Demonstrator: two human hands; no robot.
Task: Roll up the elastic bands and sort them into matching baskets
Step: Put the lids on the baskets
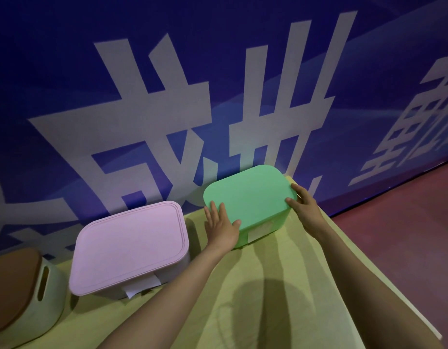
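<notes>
Head view showed the green basket (280, 218) held between both hands at the far edge of the yellow-covered worktop (268, 303). Its green lid (248, 195) was on, so its contents were hidden. The left grip (221, 226) lay against the lid's left side, open, with straight fingers pressing on it and the thumb spread along the front edge. The right grip (303, 205) clasped the lid's right corner, thumb on top and fingers curled over the far rim. A white label (262, 229) sat on the basket's front wall, just right of the left grip.

Left of the left grip, near but apart, stood a pink basket (129, 245), also lidded and its contents unseen, with a white tag (142, 285) at its front. Farther left again, cut by the frame edge, was a pale basket (51, 293) with a brown lid (13, 285) and a slot handle in its side. A blue banner (66, 71) with large white characters rose behind all three. Right of the right grip, past the worktop's edge, lay reddish floor (406, 235).
</notes>
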